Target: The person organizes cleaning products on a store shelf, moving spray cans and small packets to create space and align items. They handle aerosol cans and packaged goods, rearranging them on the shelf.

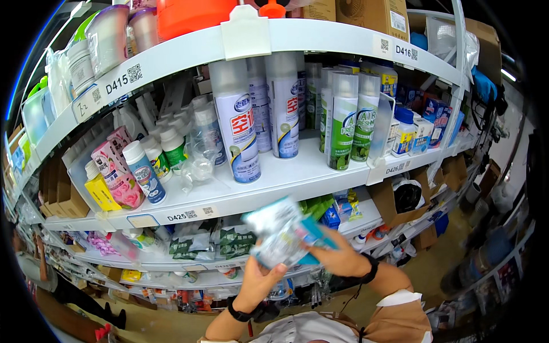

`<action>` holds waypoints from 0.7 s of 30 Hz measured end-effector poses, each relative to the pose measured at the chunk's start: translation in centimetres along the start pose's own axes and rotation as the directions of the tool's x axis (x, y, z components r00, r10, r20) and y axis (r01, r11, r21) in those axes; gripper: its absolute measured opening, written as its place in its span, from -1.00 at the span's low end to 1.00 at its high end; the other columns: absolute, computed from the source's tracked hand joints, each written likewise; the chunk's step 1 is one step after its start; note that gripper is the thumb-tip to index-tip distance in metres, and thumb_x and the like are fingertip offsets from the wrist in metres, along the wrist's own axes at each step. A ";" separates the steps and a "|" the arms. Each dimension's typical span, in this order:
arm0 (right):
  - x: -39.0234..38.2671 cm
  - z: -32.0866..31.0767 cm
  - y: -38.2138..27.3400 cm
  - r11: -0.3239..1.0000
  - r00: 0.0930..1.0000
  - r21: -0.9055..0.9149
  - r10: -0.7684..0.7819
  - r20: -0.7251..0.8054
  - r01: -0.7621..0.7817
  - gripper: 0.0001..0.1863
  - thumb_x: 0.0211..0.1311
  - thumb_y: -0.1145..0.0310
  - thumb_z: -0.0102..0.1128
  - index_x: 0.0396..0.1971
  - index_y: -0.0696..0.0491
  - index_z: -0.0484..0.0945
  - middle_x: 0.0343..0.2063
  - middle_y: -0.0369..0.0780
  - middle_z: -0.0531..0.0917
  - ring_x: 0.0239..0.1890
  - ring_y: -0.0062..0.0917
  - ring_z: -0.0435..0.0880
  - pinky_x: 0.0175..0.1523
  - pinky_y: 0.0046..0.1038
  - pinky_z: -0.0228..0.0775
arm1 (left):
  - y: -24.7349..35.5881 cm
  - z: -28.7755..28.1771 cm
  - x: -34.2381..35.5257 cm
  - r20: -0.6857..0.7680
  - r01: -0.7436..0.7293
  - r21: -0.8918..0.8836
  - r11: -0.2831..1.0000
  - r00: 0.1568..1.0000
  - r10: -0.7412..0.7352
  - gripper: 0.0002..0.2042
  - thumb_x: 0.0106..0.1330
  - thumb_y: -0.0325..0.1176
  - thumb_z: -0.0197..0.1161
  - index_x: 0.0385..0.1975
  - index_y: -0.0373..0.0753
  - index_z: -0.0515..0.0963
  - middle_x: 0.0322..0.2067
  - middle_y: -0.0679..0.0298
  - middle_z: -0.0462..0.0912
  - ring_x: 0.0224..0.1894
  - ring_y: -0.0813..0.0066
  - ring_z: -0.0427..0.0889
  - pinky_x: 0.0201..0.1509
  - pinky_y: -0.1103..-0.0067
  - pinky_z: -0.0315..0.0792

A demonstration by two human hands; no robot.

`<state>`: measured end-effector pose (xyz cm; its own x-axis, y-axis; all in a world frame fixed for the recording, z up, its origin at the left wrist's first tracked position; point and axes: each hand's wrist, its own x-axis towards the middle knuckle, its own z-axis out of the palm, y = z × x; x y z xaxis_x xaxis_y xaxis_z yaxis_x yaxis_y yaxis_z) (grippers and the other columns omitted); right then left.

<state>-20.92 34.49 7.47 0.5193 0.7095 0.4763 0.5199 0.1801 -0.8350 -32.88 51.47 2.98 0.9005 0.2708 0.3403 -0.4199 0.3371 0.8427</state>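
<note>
Head camera: a shopper's two hands meet below the front edge of a white store shelf (297, 182), sharing a plastic-wrapped packet (283, 231) in white and teal. The left hand (257, 280) cups the packet from beneath, fingers curled up around its lower edge; the right hand (343, 254) lies over its right end, fingers closed across the wrapper. The packet is blurred, so what is inside cannot be made out, though it appears to be a soft, crinkly pack, light enough for fingertips. The film wrapper looks slick and likely to slide, so a hold across the full width, thumb under and fingers over, seems safer than pinching a corner. It sits well clear of the shelf, tilted with its left end higher.

Above the hands, tall spray cans (240, 123) stand upright in rows along the shelf, green-labelled cans (343, 120) toward its right end and small white bottles (144, 171) near its left front corner. A cardboard box (409, 197) hangs open under the right end.
</note>
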 end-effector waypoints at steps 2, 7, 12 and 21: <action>0.4 0.9 -0.4 0.995 0.979 -0.071 0.078 0.189 -0.066 -0.54 0.36 0.49 0.16 0.23 0.20 0.40 -0.07 -0.06 0.69 -0.05 -0.35 0.69 0.03 -0.44 0.47 | -0.6 -2.6 -1.0 -0.078 0.168 0.002 0.986 0.983 -0.167 -0.34 0.34 -0.35 0.40 0.34 -0.42 0.22 0.19 0.10 0.49 0.16 0.39 0.53 0.26 0.48 0.39; 3.3 1.7 -3.4 0.952 0.818 -0.305 0.197 0.540 -0.028 -0.48 0.36 0.40 0.19 0.28 0.16 0.35 0.04 0.03 0.60 0.05 -0.07 0.61 0.06 -0.29 0.46 | -1.4 -4.1 -3.1 -0.232 0.021 -0.209 0.978 0.970 -0.070 -0.52 0.36 -0.38 0.37 0.18 -0.45 0.38 0.04 0.16 0.60 0.06 0.46 0.58 0.17 0.52 0.43; 4.9 -3.0 -8.2 0.536 0.989 -0.831 -0.083 0.126 0.151 -0.52 0.17 0.64 0.24 0.13 0.11 0.50 0.09 -0.03 0.59 -0.09 -0.17 0.70 -0.02 -0.32 0.58 | -2.5 -6.7 -7.6 -0.453 -0.062 -0.073 0.995 0.891 0.022 -0.51 0.33 -0.30 0.42 0.12 -0.46 0.42 -0.04 0.17 0.64 -0.04 0.51 0.59 0.06 0.55 0.47; 11.8 -3.7 -11.7 -0.146 0.922 -0.987 -0.370 0.114 0.064 -0.51 0.13 0.58 0.30 0.12 0.04 0.52 -0.09 -0.12 0.57 -0.23 -0.20 0.64 -0.13 -0.27 0.51 | -4.0 -7.6 -10.8 -0.451 -0.014 -0.066 0.998 0.892 -0.017 -0.57 0.30 -0.39 0.42 0.09 -0.44 0.48 -0.05 0.20 0.66 -0.07 0.56 0.58 0.05 0.60 0.44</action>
<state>-18.40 38.20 23.89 0.2089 0.6656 0.7165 0.6266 -0.6536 0.4245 -41.75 54.09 -7.26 0.7593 0.6429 0.1008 -0.4394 0.3922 0.8081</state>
